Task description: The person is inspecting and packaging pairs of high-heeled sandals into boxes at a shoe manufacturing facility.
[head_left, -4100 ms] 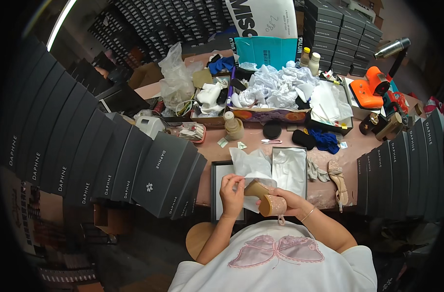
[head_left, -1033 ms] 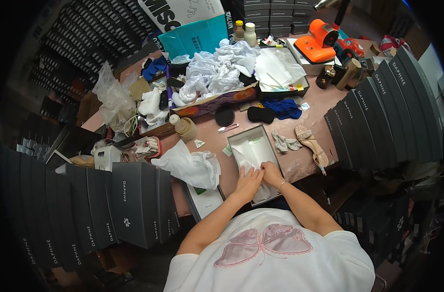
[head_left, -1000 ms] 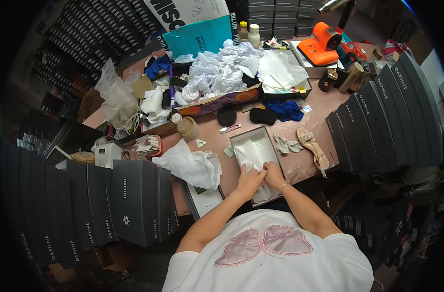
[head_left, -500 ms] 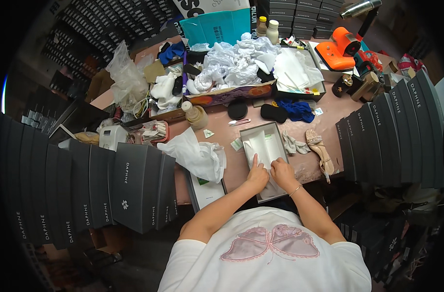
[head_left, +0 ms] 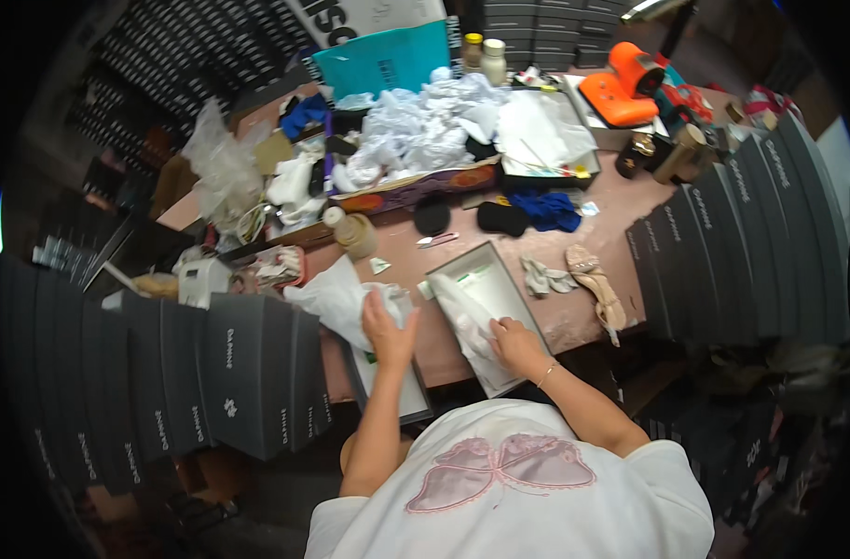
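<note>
My left hand [head_left: 388,332] is raised with its fingers apart, beside a crumpled bundle of white wrapping paper [head_left: 336,300]. The bundle lies partly over an open grey shoebox part [head_left: 413,399]. To the right, another grey shoebox [head_left: 522,306] stands open with white tissue paper [head_left: 464,312] along its left side. My right hand [head_left: 518,348] reaches into the near end of that box, its bent fingers closed at the tissue's edge. Right of the box, a beige strappy sandal [head_left: 594,287] lies on the table next to a crumpled light cloth [head_left: 545,277].
Stacks of dark shoeboxes [head_left: 262,373] flank me, with more [head_left: 742,242] at the right. Behind stand a carton heaped with white paper [head_left: 425,126], a cream bottle [head_left: 350,231], black pads [head_left: 502,219], a blue cloth [head_left: 554,211] and an orange device [head_left: 621,88].
My left hand has left the shoebox and moved left to the wrapping bundle. My right hand stays at the box, whose tissue paper now lies toward the left side. The whole view has shifted slightly.
</note>
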A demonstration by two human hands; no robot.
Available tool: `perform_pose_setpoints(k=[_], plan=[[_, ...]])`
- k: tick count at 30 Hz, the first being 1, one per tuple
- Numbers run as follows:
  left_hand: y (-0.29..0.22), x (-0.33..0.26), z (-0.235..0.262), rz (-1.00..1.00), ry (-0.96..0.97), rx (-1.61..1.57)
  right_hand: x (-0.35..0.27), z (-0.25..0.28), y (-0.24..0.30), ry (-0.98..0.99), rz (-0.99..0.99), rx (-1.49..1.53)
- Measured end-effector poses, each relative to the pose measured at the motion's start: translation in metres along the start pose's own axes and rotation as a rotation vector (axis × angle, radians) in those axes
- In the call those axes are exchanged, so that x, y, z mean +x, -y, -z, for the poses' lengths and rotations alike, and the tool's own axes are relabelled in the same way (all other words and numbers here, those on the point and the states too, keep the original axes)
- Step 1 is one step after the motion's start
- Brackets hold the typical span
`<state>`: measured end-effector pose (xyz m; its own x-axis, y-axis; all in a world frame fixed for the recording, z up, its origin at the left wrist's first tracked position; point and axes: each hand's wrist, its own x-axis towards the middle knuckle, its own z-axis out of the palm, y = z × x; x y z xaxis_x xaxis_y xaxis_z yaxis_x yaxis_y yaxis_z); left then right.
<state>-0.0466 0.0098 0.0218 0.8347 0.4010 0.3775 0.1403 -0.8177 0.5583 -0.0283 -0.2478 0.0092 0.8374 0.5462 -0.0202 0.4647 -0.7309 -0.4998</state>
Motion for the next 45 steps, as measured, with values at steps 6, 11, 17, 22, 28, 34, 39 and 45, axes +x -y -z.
perform_pose_setpoints(k=[6, 11, 17, 22, 28, 34, 39, 45], plan=[[0.065, 0.015, -0.01, 0.287, 0.093, -0.25, -0.021, 0.104, -0.087, -0.157, -0.482, -0.368], [0.004, 0.031, 0.018, 0.219, 0.068, -0.323, -0.071, 0.072, -0.204, -0.03, -0.465, -0.203], [-0.003, 0.03, 0.026, 0.334, 0.006, -0.477, -0.042, 0.127, -0.054, 0.218, -0.371, 1.257], [-0.066, 0.025, 0.054, 0.085, 0.089, -0.512, -0.01, 0.128, 0.045, 0.791, -0.288, 1.567], [-0.081, -0.007, 0.109, -0.091, 0.178, -0.397, 0.035, 0.08, 0.077, 0.519, -0.493, 1.389], [-0.067, -0.016, 0.094, -0.023, 0.118, -0.367, 0.004, 0.07, 0.051, 0.699, -0.567, 2.075], [-0.093, -0.044, 0.073, -0.098, 0.224, -0.697, 0.0, 0.048, 0.052, 0.494, -0.74, 1.919], [-0.076, -0.017, 0.055, 0.231, 0.111, -0.625, -0.011, 0.032, 0.031, 0.48, -0.882, 2.01]])
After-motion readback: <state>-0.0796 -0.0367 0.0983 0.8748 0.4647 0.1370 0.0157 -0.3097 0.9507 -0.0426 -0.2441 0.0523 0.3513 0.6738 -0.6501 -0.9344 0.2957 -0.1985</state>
